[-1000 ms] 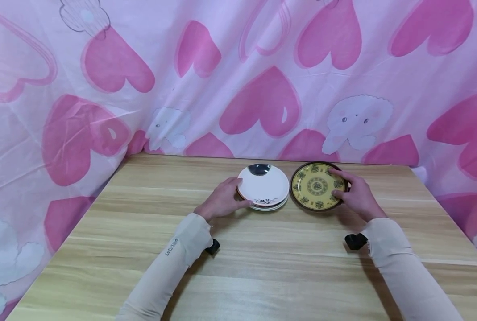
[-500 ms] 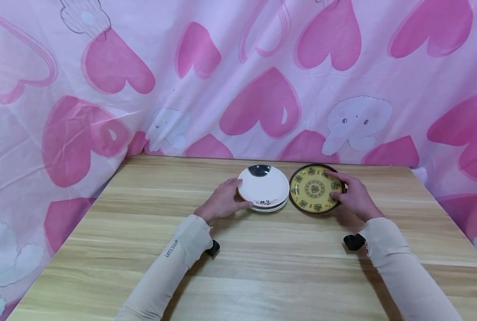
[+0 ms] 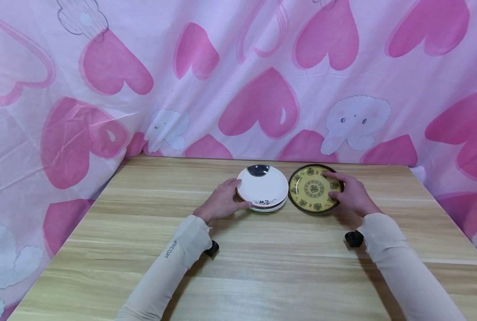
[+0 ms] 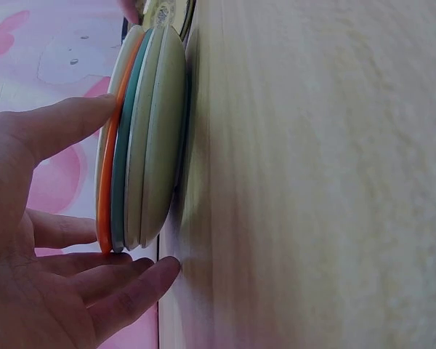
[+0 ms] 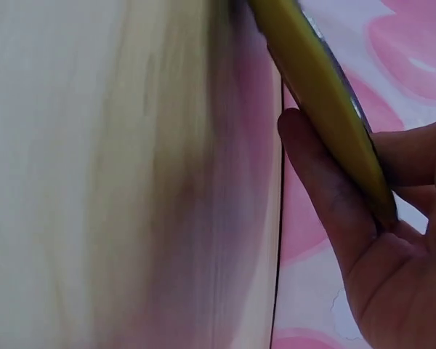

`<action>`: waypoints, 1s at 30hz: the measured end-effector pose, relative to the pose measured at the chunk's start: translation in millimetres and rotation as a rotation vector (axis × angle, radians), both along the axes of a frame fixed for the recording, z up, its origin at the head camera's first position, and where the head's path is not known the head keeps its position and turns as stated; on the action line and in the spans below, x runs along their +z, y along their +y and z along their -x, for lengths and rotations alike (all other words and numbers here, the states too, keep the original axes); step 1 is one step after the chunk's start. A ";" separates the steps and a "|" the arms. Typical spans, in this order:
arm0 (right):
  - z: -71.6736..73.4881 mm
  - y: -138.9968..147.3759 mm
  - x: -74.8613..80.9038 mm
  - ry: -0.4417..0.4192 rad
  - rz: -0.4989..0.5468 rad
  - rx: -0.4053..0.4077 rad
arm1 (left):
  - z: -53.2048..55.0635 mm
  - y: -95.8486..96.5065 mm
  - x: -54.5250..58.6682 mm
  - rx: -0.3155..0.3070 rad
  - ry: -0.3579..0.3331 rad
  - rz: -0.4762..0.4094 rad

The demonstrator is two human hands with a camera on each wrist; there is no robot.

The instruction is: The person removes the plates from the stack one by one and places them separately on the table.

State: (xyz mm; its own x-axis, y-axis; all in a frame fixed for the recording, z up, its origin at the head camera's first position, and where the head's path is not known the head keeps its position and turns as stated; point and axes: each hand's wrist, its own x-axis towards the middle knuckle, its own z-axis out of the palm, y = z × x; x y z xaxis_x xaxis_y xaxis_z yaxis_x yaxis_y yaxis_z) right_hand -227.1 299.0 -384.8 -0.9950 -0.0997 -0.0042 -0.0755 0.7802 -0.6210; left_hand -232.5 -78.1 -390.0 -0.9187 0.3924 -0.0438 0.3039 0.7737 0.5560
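My left hand (image 3: 221,201) holds the left edge of a small plate stack. The top plate (image 3: 262,185) is white, with a black patch and a dark floral print. In the left wrist view, the thumb touches the rim of the stacked plates (image 4: 151,145), whose edges show orange, green and cream; the other fingers lie along the opposite side. To the right, my right hand (image 3: 355,195) grips a yellow patterned plate (image 3: 313,188) with a dark rim, beside the white stack. The right wrist view shows this plate's yellow underside (image 5: 320,94) tilted, with fingers on both faces.
The wood-grain table (image 3: 270,272) extends in front of the plates. Behind and at the sides hangs a pink curtain (image 3: 258,102) with hearts and white animals, close to the table's back edge. Black devices (image 3: 354,239) sit under both wrists.
The yellow plate has shifted slightly left and nearer, the right hand moving with it. The white plate stack and left hand look nearly unchanged.
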 end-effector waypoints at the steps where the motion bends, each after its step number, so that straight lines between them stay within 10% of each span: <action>1: 1.2 0.6 -0.1 -0.005 -0.017 0.008 | 0.0 -0.2 0.2 0.001 0.000 -0.002; 30: 16.9 6.3 -0.9 -0.068 -0.168 -0.020 | -0.2 -0.3 0.3 0.004 -0.011 0.020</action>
